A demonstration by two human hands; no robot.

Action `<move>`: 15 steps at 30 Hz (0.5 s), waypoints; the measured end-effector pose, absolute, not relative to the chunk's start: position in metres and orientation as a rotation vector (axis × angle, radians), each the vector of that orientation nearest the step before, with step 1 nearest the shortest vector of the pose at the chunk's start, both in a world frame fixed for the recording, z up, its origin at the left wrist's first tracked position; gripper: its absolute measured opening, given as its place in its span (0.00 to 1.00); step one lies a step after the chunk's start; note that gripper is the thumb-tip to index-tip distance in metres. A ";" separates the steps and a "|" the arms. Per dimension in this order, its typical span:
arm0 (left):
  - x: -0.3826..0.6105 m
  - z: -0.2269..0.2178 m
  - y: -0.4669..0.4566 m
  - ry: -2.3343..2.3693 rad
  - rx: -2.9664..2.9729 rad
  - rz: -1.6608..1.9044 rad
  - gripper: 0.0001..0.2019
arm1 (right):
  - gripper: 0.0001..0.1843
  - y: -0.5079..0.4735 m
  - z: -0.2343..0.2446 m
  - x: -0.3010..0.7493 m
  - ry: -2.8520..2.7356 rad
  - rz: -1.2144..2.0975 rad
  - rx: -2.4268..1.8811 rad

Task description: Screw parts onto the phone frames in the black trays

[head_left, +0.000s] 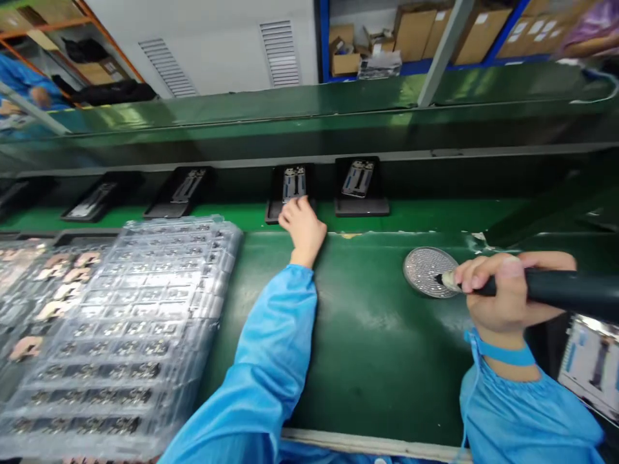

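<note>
My left hand reaches over a black fixture on the far green belt. Its fingertips rest on the lower end of a metal phone frame, and no grip shows. My right hand is closed around a black electric screwdriver. The screwdriver's tip points left, just at the edge of a round perforated metal screw plate lying on the green work surface.
Stacked clear plastic trays holding small parts fill the left of the bench. Further black fixtures with metal frames stand along the belt. A printed sheet lies at lower right. A co-worker in blue sits at upper left, beyond a green partition.
</note>
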State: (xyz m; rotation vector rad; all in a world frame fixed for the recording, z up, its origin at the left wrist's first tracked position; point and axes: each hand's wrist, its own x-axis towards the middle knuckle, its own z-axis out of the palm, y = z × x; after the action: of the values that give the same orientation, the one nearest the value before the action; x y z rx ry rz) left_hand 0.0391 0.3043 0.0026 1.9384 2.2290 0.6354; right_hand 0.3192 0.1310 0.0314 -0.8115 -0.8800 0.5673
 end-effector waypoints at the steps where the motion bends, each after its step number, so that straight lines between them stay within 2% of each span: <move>1: 0.026 0.005 0.308 2.273 1.881 0.603 0.31 | 0.27 0.132 0.032 0.321 -0.915 0.520 -0.822; 4: -0.013 0.010 0.319 2.135 1.939 0.531 0.20 | 0.24 0.138 0.032 0.322 -0.968 0.473 -0.865; 6: -0.030 0.013 0.324 2.025 2.003 0.506 0.18 | 0.26 0.141 0.030 0.321 -0.976 0.518 -0.892; 10: -0.037 0.017 0.327 1.967 2.052 0.514 0.22 | 0.30 0.143 0.023 0.320 -0.974 0.535 -0.909; 15: -0.022 0.023 0.299 1.945 2.161 0.636 0.25 | 0.29 0.146 0.017 0.323 -0.990 0.543 -0.908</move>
State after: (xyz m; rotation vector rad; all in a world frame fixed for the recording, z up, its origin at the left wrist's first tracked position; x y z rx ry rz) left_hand -0.0222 0.2987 0.0228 2.1607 1.9450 0.6356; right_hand 0.3226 0.1457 0.0172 -0.9079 -0.9897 0.5432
